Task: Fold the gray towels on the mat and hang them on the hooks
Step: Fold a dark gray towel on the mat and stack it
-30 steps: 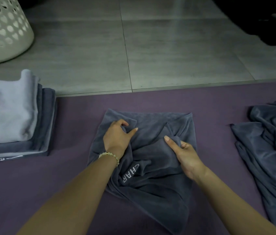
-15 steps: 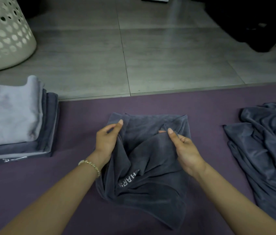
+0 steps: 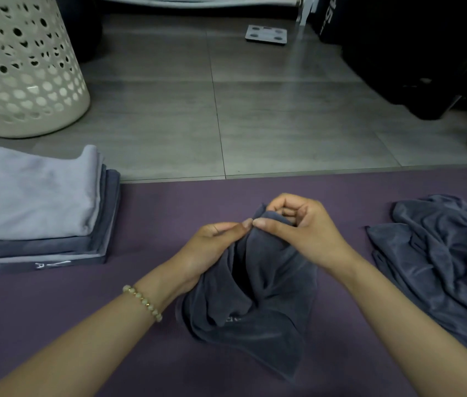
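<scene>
Left hand (image 3: 212, 247) and right hand (image 3: 304, 227): both grips pinch the gray towel (image 3: 255, 310) at its top edge, fingertips meeting at 12 o'clock, probably hunting corners to start a fold. Towel bunched mid-mat (image 3: 83, 325), long axis 12-to-6, low end on mat. Folded stack (image 3: 31, 202) at 9, crumpled towel (image 3: 441, 253) at 3.

lower left, folded towel stack (image 3: 31, 196): white letters on bottom edge, roughly "A" and "V", partly cut off | centre, gray towel (image 3: 269, 282): white lettering by lower fold, too crumpled to read | upper right, black object (image 3: 384, 38): sideways white marks resembling "15"
</scene>
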A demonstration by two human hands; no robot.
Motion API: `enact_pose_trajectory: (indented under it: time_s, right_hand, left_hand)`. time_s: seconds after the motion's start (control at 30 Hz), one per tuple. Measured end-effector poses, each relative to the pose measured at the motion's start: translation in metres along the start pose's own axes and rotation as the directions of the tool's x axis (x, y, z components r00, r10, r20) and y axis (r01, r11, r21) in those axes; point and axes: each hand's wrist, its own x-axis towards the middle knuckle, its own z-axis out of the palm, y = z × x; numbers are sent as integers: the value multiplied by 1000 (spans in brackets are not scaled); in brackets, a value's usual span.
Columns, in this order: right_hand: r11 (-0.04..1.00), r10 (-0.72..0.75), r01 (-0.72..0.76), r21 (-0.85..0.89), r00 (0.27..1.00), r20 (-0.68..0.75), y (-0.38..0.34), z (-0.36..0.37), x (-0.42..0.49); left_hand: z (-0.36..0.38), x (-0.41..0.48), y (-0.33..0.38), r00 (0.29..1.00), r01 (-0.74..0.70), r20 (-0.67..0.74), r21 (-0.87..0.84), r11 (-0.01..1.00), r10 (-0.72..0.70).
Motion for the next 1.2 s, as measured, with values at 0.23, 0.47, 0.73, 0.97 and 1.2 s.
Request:
enact_pose_trajectory:
  time_s: [0.23,0.47,0.73,0.97,1.2]
  right_hand:
    - [998,33,-28,61,996,-86,-5,-7,-9]
    - [993,9,1,119,996,-84,-12,-13,-15]
    - [995,26,-17,101,996,-87,-14,-13,-24]
    - [996,87,-87,11,995,42,-26,-24,-31]
    - [994,-81,60,-89,961,-264,-73,-54,-26]
  left_hand:
    - [15,-11,8,997,-63,54,7,998,62]
    - [23,-15,12,981,-151,137,77,985,140]
    - [30,-18,16,957,-283,123,218,934,262]
    - [34,-23,21,944,-317,188,285,905,271]
    - [27,-20,83,861,-379,-90,543,749,500]
